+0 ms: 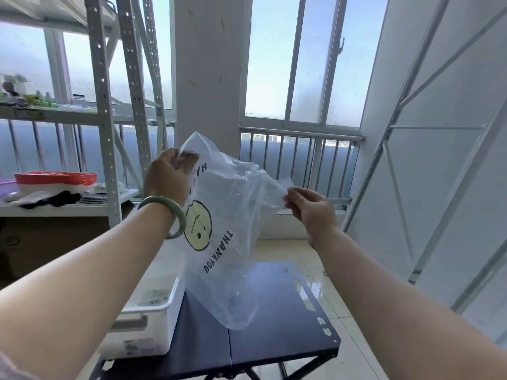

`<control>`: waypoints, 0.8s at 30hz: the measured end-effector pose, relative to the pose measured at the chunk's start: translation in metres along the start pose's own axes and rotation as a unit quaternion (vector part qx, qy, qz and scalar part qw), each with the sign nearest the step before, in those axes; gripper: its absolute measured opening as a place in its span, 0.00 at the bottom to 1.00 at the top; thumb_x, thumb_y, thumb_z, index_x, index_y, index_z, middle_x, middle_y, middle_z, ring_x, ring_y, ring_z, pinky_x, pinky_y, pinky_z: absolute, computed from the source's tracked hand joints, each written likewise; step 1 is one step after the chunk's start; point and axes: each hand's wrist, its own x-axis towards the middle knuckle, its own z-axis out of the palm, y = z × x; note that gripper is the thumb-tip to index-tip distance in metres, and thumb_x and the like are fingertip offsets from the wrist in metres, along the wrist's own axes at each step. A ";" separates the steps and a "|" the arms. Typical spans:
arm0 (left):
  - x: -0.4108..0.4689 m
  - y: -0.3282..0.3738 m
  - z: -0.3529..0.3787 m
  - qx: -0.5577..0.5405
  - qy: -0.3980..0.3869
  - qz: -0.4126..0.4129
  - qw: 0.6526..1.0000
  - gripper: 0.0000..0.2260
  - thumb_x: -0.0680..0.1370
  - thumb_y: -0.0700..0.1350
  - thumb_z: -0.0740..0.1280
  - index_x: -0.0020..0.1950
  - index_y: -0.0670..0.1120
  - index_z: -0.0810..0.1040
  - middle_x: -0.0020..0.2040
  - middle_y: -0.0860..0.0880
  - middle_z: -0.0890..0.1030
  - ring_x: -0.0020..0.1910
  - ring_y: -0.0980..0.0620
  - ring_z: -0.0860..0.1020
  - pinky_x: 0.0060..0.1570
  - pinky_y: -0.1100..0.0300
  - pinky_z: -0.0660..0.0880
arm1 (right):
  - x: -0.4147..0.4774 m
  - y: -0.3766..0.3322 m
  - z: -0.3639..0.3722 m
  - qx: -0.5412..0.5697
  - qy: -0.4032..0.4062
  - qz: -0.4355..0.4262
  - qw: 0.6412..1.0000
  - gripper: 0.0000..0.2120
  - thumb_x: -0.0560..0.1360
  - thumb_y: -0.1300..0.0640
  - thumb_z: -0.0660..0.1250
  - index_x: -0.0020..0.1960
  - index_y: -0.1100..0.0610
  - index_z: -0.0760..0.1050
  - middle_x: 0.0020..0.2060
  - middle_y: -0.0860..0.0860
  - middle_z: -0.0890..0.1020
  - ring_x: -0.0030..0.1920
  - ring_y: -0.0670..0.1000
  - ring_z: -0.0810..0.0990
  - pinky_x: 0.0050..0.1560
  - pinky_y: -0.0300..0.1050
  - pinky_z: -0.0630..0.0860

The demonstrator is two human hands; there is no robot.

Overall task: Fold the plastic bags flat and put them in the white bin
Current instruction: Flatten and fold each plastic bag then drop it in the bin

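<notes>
The thin, limp, slippery plastic bag [225,229] is held aloft above the dark table [274,311], pinched at its top corners by left hand [167,176] and right hand [310,207], judged the best hold.

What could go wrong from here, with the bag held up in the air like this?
The bag hangs puffed and crumpled above the table; trapped air may spoil a flat fold. The right hand only pinches a thin edge, which might slip; the left hand grips more.
</notes>
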 end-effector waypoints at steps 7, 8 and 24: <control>0.002 -0.045 -0.020 -0.015 -0.035 -0.039 0.999 0.17 0.79 0.51 0.60 0.55 0.40 0.78 0.44 0.48 0.81 0.45 0.47 0.80 0.38 0.67 0.71 | 0.020 0.005 -0.036 0.070 0.138 0.015 0.988 0.03 0.76 0.58 0.67 0.43 0.54 0.76 0.36 0.48 0.82 0.40 0.46 0.79 0.42 0.37 0.71; 0.004 -0.049 -0.022 -0.025 -0.038 -0.041 0.998 0.17 0.79 0.52 0.60 0.54 0.40 0.79 0.44 0.48 0.81 0.45 0.46 0.80 0.40 0.65 0.73 | 0.022 0.005 -0.040 0.074 0.141 0.017 0.987 0.03 0.76 0.58 0.67 0.43 0.54 0.76 0.33 0.47 0.83 0.40 0.46 0.79 0.41 0.37 0.71; -0.002 -0.064 -0.032 -0.057 0.030 -0.034 0.997 0.13 0.76 0.56 0.63 0.45 0.46 0.77 0.34 0.52 0.76 0.31 0.49 0.74 0.29 0.62 0.73 | 0.024 -0.007 -0.051 0.154 0.100 -0.033 0.982 0.09 0.72 0.51 0.71 0.47 0.53 0.75 0.38 0.48 0.85 0.42 0.45 0.83 0.50 0.42 0.75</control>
